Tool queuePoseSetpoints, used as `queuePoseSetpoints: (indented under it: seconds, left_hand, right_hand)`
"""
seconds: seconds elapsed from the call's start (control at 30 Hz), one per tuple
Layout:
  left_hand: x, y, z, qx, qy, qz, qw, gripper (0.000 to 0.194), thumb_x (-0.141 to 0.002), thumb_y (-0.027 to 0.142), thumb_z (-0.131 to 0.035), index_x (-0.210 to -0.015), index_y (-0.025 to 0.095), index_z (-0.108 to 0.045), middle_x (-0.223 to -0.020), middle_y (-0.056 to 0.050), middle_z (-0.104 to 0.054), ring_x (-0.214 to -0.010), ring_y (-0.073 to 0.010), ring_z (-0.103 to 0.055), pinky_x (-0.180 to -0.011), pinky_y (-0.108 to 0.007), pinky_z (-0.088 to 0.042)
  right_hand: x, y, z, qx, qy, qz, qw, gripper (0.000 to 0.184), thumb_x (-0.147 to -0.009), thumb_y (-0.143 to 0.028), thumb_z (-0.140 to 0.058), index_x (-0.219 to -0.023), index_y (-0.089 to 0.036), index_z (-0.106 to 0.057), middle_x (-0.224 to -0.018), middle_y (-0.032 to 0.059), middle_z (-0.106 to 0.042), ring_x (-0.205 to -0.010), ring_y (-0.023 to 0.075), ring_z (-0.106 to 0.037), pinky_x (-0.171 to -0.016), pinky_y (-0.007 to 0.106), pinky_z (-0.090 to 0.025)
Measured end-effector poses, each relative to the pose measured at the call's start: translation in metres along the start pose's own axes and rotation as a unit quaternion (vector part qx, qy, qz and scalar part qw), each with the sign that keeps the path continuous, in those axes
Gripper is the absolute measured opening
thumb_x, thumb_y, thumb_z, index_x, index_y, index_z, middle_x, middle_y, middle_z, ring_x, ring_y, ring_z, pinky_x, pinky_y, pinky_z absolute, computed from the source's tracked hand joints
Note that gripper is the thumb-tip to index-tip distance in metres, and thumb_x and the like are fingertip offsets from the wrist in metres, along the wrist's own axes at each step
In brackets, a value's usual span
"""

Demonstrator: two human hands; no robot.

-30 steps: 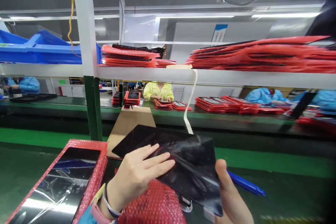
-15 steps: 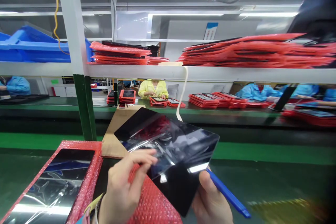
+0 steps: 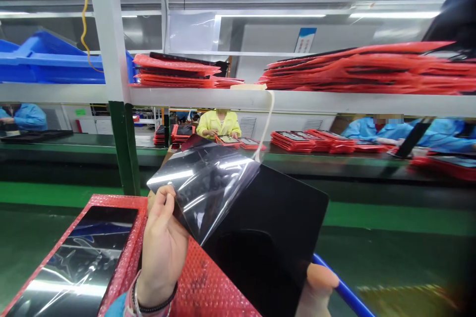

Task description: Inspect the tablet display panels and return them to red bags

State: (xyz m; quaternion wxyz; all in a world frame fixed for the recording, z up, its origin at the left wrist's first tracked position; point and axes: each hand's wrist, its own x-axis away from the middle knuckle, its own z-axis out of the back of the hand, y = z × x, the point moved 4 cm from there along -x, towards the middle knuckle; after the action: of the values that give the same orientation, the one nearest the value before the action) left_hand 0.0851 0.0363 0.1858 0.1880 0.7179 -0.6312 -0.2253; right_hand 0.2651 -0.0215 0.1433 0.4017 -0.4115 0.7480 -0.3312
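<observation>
A black glass screen panel [image 3: 271, 223] is tilted up in front of me, its lower right edge held by my right hand [image 3: 319, 287], thumb over the front. My left hand [image 3: 163, 242] pinches a corner of a clear film [image 3: 208, 183], which is folded back over the panel's left part and leaves the right part bare. Behind my right hand a blue pen-like stick [image 3: 347, 292] shows; how it is held is hidden. Red bubble wrap [image 3: 211, 282] lies beneath. Another film-covered panel [image 3: 82, 257] rests on red bubble wrap at the left.
A white shelf [image 3: 186, 96] crosses ahead, carrying a blue bin [image 3: 55, 67] and stacks of red sleeves [image 3: 357, 74]. A green-and-white post [image 3: 115, 59] supports it. Across the line, a person in yellow [image 3: 219, 124] and others in blue sit by red-wrapped stacks [image 3: 297, 141].
My left hand has moved left with the film's corner, drawing the film off the panel's right part. The panel has shifted slightly right in my right hand.
</observation>
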Motion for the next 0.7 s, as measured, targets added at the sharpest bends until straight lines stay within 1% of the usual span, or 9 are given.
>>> queuePoseSetpoints:
  seconds: [0.03, 0.07, 0.13, 0.23, 0.33, 0.4, 0.47, 0.6, 0.7]
  left_hand:
    - [0.0, 0.002, 0.001, 0.016, 0.021, -0.017, 0.999, 0.021, -0.089, 0.007, -0.05, -0.085, 0.019, -0.067, -0.085, 0.002, -0.067, -0.079, -0.0053, -0.064, -0.073, -0.012, -0.051]
    - [0.0, 0.004, 0.002, 0.025, 0.021, -0.036, 0.999, 0.02, -0.09, 0.009, -0.051, -0.084, 0.019, -0.067, -0.083, 0.003, -0.067, -0.078, -0.0053, -0.065, -0.073, -0.012, -0.051]
    - [0.0, 0.011, 0.002, 0.026, -0.012, -0.085, 0.996, 0.012, -0.089, 0.015, -0.057, -0.085, 0.021, -0.066, -0.082, 0.004, -0.067, -0.076, -0.0061, -0.065, -0.072, -0.013, -0.052]
    - [0.004, 0.017, 0.004, 0.02, -0.045, -0.149, 0.988, 0.003, -0.086, 0.023, -0.063, -0.088, 0.024, -0.065, -0.085, 0.005, -0.068, -0.081, -0.0089, -0.066, -0.076, -0.019, -0.054]
    - [0.012, 0.017, 0.006, 0.011, -0.045, -0.176, 0.983, 0.002, -0.086, 0.027, -0.064, -0.088, 0.026, -0.064, -0.086, 0.004, -0.069, -0.081, -0.0096, -0.066, -0.075, -0.019, -0.055]
    - [0.015, 0.017, 0.005, 0.007, -0.045, -0.185, 0.982, 0.003, -0.086, 0.028, -0.065, -0.087, 0.026, -0.064, -0.085, 0.004, -0.069, -0.08, -0.0095, -0.066, -0.074, -0.019, -0.055]
    - [0.016, 0.017, 0.004, 0.007, -0.048, -0.188, 0.981, 0.002, -0.086, 0.028, -0.064, -0.087, 0.026, -0.064, -0.086, 0.004, -0.069, -0.08, -0.0098, -0.067, -0.074, -0.02, -0.055]
    - [0.012, 0.02, 0.004, 0.022, -0.042, -0.183, 0.982, 0.003, -0.088, 0.026, -0.062, -0.088, 0.025, -0.065, -0.087, 0.004, -0.071, -0.082, -0.0105, -0.068, -0.075, -0.021, -0.056]
    - [0.008, 0.021, 0.004, 0.035, -0.045, -0.179, 0.982, 0.004, -0.088, 0.025, -0.062, -0.088, 0.024, -0.066, -0.086, 0.004, -0.073, -0.08, -0.0107, -0.07, -0.074, -0.02, -0.056]
  right_hand:
    - [0.0, 0.001, -0.004, -0.023, -0.001, -0.013, 1.0, 0.048, -0.064, -0.075, -0.064, -0.084, -0.033, -0.077, -0.092, 0.0057, -0.079, -0.094, 0.0353, -0.072, -0.081, 0.047, -0.058]
    - [0.0, 0.001, -0.009, -0.041, 0.001, -0.021, 0.999, 0.045, -0.07, -0.068, -0.065, -0.096, -0.033, -0.075, -0.1, 0.0049, -0.077, -0.099, 0.0334, -0.07, -0.085, 0.047, -0.057]
    - [0.001, -0.006, -0.019, -0.04, 0.021, -0.017, 0.999, 0.044, -0.08, -0.056, -0.063, -0.117, -0.033, -0.067, -0.114, 0.0039, -0.073, -0.112, 0.03, -0.065, -0.096, 0.047, -0.052]
    - [0.006, -0.018, -0.034, -0.013, -0.005, -0.017, 1.0, 0.055, -0.076, -0.037, -0.075, -0.128, -0.036, -0.058, -0.133, 0.0002, -0.062, -0.13, 0.0269, -0.049, -0.109, 0.043, -0.04]
    - [0.009, -0.026, -0.038, 0.068, -0.03, 0.009, 0.997, 0.077, -0.068, -0.017, -0.082, -0.135, -0.038, -0.051, -0.145, -0.0054, -0.05, -0.138, 0.0231, -0.038, -0.115, 0.038, -0.031]
    - [0.01, -0.025, -0.035, 0.12, -0.056, 0.018, 0.991, 0.088, -0.066, -0.014, -0.082, -0.141, -0.038, -0.042, -0.147, -0.0036, -0.048, -0.137, 0.0249, -0.039, -0.114, 0.041, -0.033]
    - [0.01, -0.02, -0.03, 0.13, -0.072, 0.007, 0.989, 0.091, -0.068, -0.015, -0.081, -0.144, -0.037, -0.037, -0.147, -0.0016, -0.048, -0.136, 0.0266, -0.04, -0.111, 0.043, -0.037]
    - [0.02, -0.016, -0.021, 0.073, -0.048, -0.022, 0.996, 0.079, -0.075, -0.024, -0.077, -0.142, -0.043, -0.039, -0.151, -0.0067, -0.041, -0.143, 0.0218, -0.025, -0.11, 0.038, -0.04]
    - [0.028, -0.02, -0.022, 0.023, -0.029, -0.03, 0.999, 0.069, -0.075, -0.028, -0.075, -0.137, -0.041, -0.048, -0.148, -0.0048, -0.045, -0.144, 0.0256, -0.022, -0.107, 0.044, -0.043]
